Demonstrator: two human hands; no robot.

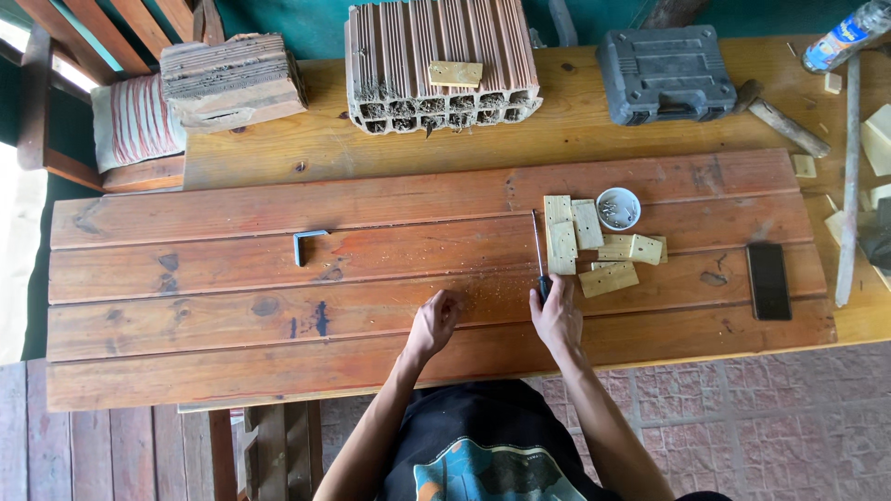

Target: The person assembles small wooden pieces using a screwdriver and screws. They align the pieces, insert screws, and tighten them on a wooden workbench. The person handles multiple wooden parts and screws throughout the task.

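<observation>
My right hand [558, 317] grips the dark handle of a screwdriver [537, 254] whose thin shaft lies on the reddish grooved wooden panel [232, 278], pointing away from me. My left hand [433, 323] rests on the panel beside it, fingers curled, holding nothing that I can see. Just right of the screwdriver lie several small pale wooden blocks [594, 246] with drilled holes. A small round white cup of screws [618, 209] stands behind them. Fine sawdust is scattered between my hands.
A small metal L-bracket [307, 243] lies left of centre. A black phone [768, 280] lies at the right. Behind stand a hollow clay brick [441, 65], a brick fragment [232, 82], a grey tool case [665, 72], a hammer [784, 122] and a long metal bar [848, 176].
</observation>
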